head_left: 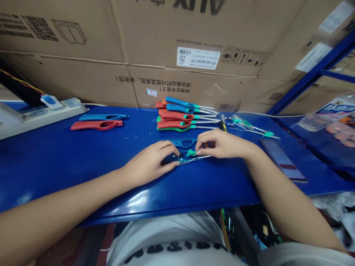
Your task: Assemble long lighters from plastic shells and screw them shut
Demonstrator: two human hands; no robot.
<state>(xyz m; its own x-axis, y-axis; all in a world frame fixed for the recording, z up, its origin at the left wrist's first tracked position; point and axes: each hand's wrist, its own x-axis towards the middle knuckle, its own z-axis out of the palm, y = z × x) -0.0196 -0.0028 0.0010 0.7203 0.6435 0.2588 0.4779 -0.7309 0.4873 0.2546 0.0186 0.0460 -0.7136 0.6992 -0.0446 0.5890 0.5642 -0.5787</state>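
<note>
My left hand [154, 162] is closed on the near blue lighter shell, which lies on the table with its inner parts showing; the palm hides much of it. My right hand [222, 144] pinches a small green plastic piece [191, 152] over the right end of that shell. A thin metal tube [204, 157] runs out to the right beneath the right fingers. Just behind lies another blue shell half [180, 142], partly covered by the hands. A yellow-and-black handled screwdriver [223, 125] rests beyond my right hand.
Several red, blue and green lighters [177, 116] are stacked at the back. Red [97, 125] and blue shells lie to the left, near a power strip [44, 114]. Metal tubes with green parts [252, 127] and a phone [283, 160] are at right. A large carton [155, 44] stands behind.
</note>
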